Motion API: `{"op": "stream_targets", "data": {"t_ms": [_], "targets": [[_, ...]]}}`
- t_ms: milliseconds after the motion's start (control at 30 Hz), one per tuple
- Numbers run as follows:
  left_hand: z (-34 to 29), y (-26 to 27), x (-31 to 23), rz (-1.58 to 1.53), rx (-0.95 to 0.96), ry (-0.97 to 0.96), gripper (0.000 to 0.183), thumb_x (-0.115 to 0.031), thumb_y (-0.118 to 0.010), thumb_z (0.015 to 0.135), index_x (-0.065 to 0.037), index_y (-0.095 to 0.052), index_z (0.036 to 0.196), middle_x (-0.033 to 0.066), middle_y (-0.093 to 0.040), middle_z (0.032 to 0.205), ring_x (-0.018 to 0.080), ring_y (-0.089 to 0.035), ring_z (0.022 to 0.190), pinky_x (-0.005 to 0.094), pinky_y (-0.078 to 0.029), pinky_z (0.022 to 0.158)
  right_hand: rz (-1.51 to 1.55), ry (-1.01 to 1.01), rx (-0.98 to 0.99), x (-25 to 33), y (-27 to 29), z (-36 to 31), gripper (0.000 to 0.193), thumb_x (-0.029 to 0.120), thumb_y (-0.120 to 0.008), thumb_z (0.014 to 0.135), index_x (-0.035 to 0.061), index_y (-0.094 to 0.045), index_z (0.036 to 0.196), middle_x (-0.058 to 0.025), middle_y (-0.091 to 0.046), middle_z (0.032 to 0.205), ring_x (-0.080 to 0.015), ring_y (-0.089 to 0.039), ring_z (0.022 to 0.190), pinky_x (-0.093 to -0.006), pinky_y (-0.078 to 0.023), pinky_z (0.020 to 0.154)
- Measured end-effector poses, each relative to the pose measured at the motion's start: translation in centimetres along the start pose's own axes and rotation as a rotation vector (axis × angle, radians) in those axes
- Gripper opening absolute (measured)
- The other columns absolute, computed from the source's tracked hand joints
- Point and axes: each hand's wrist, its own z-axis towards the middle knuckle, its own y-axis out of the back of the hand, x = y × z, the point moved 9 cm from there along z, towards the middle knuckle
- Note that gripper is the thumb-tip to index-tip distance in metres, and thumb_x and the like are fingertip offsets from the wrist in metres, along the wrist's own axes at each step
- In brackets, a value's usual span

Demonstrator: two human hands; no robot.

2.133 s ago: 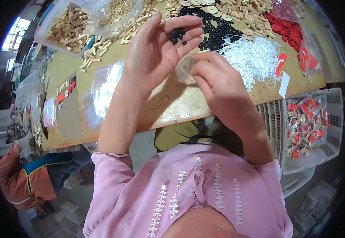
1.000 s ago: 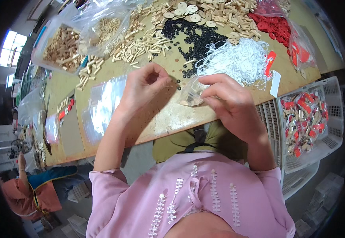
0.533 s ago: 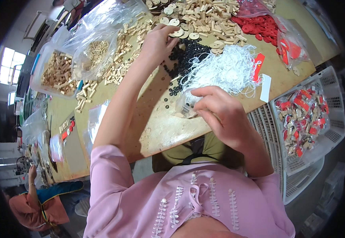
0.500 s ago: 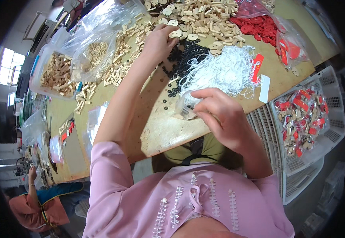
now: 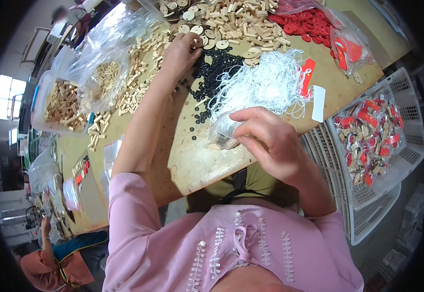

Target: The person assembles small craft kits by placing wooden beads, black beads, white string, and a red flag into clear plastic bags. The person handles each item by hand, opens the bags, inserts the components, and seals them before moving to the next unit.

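Observation:
Stretched out to the far middle of the table, my left hand (image 5: 179,56) has its fingers closed at the edge of a pile of round wooden discs (image 5: 196,30), pinching a disc between the fingertips. Close to the front edge, my right hand (image 5: 265,138) grips the mouth of a small clear plastic bag (image 5: 223,130) between thumb and fingers. Pale wooden pieces show in the bag's lower part; the rest of its contents is hard to make out. Small black rings (image 5: 207,78) lie beside my left hand, and a heap of white string loops (image 5: 263,80) sits just beyond the bag.
Wooden sticks (image 5: 251,24) are heaped at the back, beside red discs (image 5: 307,24). A clear tub (image 5: 63,124) of wooden blocks stands left. At right, a white plastic basket (image 5: 411,126) holds filled bags. Another person (image 5: 56,263) is at the lower left.
My left hand has shifted slightly left with its fingers drawn closer around a disc at the pile. My right hand keeps hold of the bag in nearly the same place. The view has shifted a little.

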Motion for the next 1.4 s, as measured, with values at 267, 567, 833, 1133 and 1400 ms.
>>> {"op": "stream_targets", "data": {"t_ms": [267,567,833,1133,1400], "targets": [[1.0,0.1,0.0,0.080,0.059,-0.039,0.023,-0.025,-0.075,0.090,-0.016,-0.071,0.111,0.0123,-0.066,0.102,0.0333,-0.067,0.093,0.0436,-0.055,0.081,-0.037,-0.027,0.010,0.2,-0.6,0.0,0.015,-0.006,-0.069,0.086,0.0000,-0.065,0.100,-0.0184,-0.066,0.119,-0.0368,-0.068,0.104,-0.0408,-0.055,0.087],[0.9,0.0,0.8,-0.051,0.093,-0.022,0.023,-0.021,-0.075,0.090,-0.009,-0.074,0.110,0.0142,-0.073,0.102,0.0335,-0.071,0.091,0.0417,-0.056,0.083,-0.040,-0.005,-0.023,0.3,-0.4,-0.1,0.014,-0.005,-0.069,0.086,-0.0005,-0.066,0.099,-0.0182,-0.066,0.117,-0.0371,-0.068,0.104,-0.0417,-0.056,0.087],[-0.1,1.3,0.4,-0.014,-0.021,-0.233,0.022,-0.013,-0.074,0.092,-0.007,-0.076,0.113,0.0117,-0.075,0.106,0.0247,-0.072,0.089,0.0337,-0.056,0.082,-0.064,0.046,-0.032,0.2,-0.4,0.1,0.012,-0.004,-0.068,0.087,-0.0004,-0.066,0.098,-0.0183,-0.068,0.114,-0.0362,-0.069,0.102,-0.0406,-0.056,0.085],[-6.5,9.7,-11.4,-1.080,0.083,-0.023,0.016,-0.013,-0.075,0.096,-0.003,-0.070,0.107,0.0016,-0.072,0.094,0.0091,-0.068,0.090,0.0239,-0.054,0.082,-0.113,0.091,-0.059,0.3,0.9,0.6,0.007,0.000,-0.066,0.090,0.0004,-0.065,0.097,-0.0178,-0.068,0.112,-0.0356,-0.069,0.099,-0.0404,-0.056,0.085],[-10.4,10.0,-14.3,-0.798,0.226,-0.202,0.011,-0.010,-0.075,0.092,-0.004,-0.073,0.101,0.0010,-0.071,0.090,0.0083,-0.064,0.078,0.0242,-0.052,0.073,-0.095,0.062,-0.060,0.6,0.7,0.8,0.011,-0.005,-0.070,0.086,0.0008,-0.068,0.096,-0.0145,-0.069,0.114,-0.0271,-0.069,0.102,-0.0353,-0.055,0.086]]}}
